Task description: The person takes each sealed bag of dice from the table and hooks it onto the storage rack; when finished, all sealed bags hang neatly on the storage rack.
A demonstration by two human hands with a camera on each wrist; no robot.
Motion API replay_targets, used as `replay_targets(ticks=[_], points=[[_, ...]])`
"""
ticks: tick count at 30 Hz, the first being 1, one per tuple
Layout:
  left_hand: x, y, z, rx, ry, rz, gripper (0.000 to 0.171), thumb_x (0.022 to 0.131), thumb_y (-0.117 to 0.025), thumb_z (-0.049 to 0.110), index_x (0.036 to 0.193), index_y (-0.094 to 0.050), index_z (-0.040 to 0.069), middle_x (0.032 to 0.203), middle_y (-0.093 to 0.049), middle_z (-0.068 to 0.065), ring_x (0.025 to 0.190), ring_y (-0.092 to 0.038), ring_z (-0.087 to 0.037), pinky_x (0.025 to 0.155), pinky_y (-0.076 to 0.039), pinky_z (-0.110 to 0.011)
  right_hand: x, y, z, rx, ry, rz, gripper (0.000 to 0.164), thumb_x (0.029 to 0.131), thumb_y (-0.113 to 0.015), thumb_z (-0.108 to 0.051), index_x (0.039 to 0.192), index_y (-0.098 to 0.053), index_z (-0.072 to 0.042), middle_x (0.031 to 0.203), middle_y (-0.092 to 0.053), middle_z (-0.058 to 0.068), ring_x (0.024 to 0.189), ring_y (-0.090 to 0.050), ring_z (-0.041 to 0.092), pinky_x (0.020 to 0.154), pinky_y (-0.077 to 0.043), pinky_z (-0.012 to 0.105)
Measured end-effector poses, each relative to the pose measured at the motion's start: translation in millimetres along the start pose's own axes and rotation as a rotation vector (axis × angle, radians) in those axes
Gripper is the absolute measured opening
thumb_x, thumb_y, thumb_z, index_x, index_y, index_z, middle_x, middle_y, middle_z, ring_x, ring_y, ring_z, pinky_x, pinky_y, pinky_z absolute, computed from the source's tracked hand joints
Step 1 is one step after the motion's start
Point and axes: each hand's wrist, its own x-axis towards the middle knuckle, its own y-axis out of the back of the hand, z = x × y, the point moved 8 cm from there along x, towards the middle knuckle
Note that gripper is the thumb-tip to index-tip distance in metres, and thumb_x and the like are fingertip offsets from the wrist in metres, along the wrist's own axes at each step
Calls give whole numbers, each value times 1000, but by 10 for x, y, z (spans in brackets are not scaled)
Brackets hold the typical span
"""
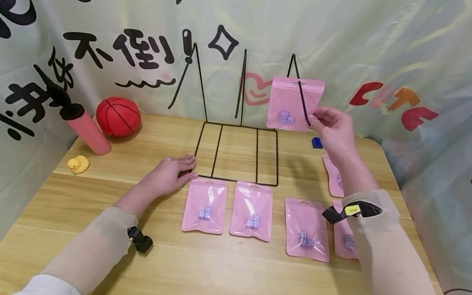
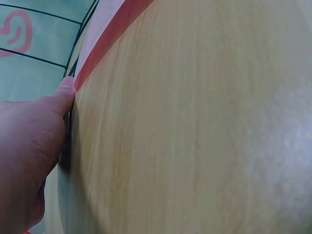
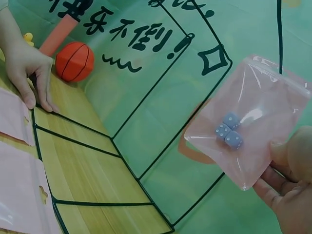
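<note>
My right hand [image 1: 336,130] pinches the lower right edge of a pink zip bag [image 1: 282,97] with several pale purple dice in it. This bag stands up at the right hook [image 1: 304,102] of a black wire rack [image 1: 235,180]; the hook's arm slants down in front of it from near its hang hole. In the right wrist view, thumb and fingers grip the bag's edge below the dice [image 3: 229,130]. My left hand [image 1: 172,174] rests at the rack's front left corner, fingers extended and thumb [image 2: 66,92] along the front bar.
Two pink bags [image 1: 205,196] [image 1: 253,200] lie before the rack. Another bag [image 1: 303,219] and two more [image 1: 343,227] [image 1: 332,177] lie right, partly under my forearm. A blue block [image 1: 317,143] is behind. Left stand a red ball [image 1: 118,116], pink bottle [image 1: 91,135] and yellow duck [image 1: 78,164].
</note>
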Motion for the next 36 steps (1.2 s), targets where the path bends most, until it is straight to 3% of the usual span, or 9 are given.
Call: replay_targets(ticks=[5,12,17,24,30,36], points=[[-1,5,-3,1,6,-1,52,106,-68,35,146,-60,2,157,-50,-13,149,-43,-31,122,-33,-52,-27,69,25,-16,-1,-16,30,104,-71,-16,128,-69,2,115,-73,1,109,-67,14,97,-54,20],[-6,4,-22,6,22,-14,53,107,-67,37,148,-59,3,158,-49,-12,150,-41,-29,123,-33,-50,-118,184,105,-74,-47,-45,37,104,-71,-20,136,-67,-1,132,-69,13,116,-65,18,98,-53,16],[-8,7,-22,8,21,-15,53,107,-67,36,147,-59,3,158,-49,-13,150,-42,-30,122,-34,-50,-192,295,200,-140,-65,-68,40,105,-70,-22,139,-65,-2,131,-69,9,118,-65,17,101,-51,17],[-7,1,-19,7,25,-14,53,106,-68,36,147,-59,3,157,-49,-12,149,-42,-30,122,-34,-50,-325,477,373,-230,-102,-97,46,105,-69,-30,141,-64,-3,134,-67,13,115,-64,13,94,-53,13],[0,-5,-4,5,27,-19,53,106,-67,37,148,-59,4,158,-49,-12,150,-41,-30,122,-34,-50,-417,665,512,-275,-119,-99,46,105,-69,-33,140,-64,-4,128,-68,5,110,-64,7,90,-53,11],[15,-6,8,10,25,-17,53,106,-67,37,148,-59,4,158,-48,-11,150,-42,-30,121,-34,-50,-495,828,637,-337,-147,-95,44,106,-67,-29,141,-63,-3,135,-63,15,111,-61,15,86,-52,8]])
